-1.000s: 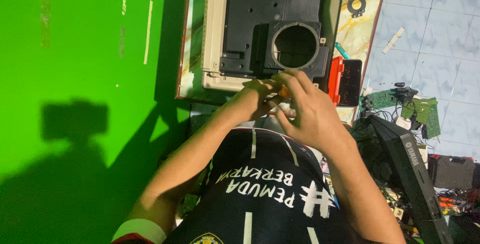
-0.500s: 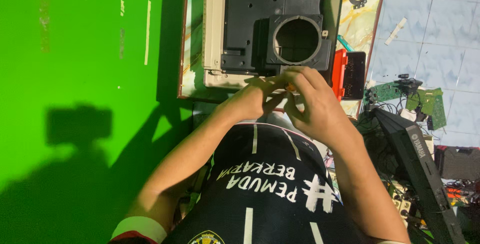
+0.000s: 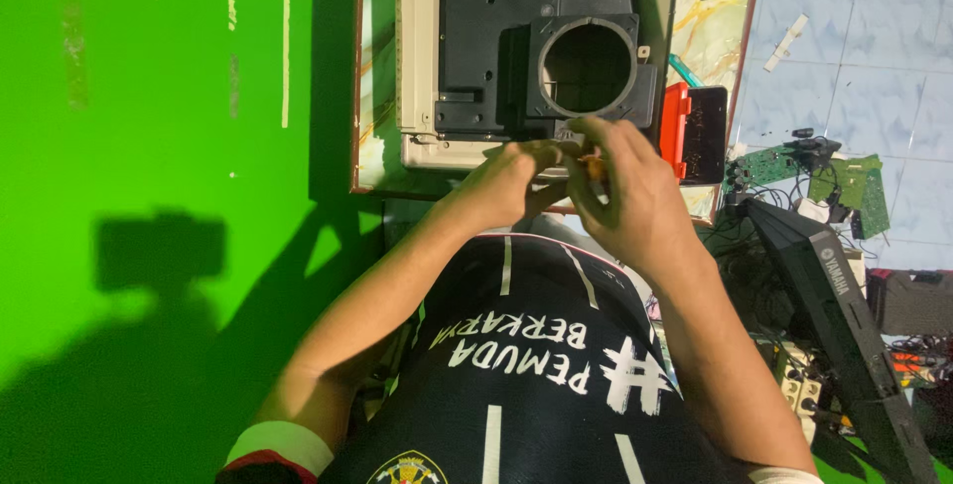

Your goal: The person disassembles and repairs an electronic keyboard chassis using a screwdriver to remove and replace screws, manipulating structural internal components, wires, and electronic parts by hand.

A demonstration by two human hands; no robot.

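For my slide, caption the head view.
Both hands, left hand and right hand, meet over a black housing with round opening.

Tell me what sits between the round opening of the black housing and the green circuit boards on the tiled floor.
In the head view, between the round opening and the green circuit boards, an orange-edged black case rests at the table's edge; then bare floor tile.

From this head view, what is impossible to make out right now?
- Small orange item: mostly covered by the right hand and left hand; kind unclear.
- Black housing with round opening: top cut off by the frame edge.
- Circuit boards on the floor: too small for detail.
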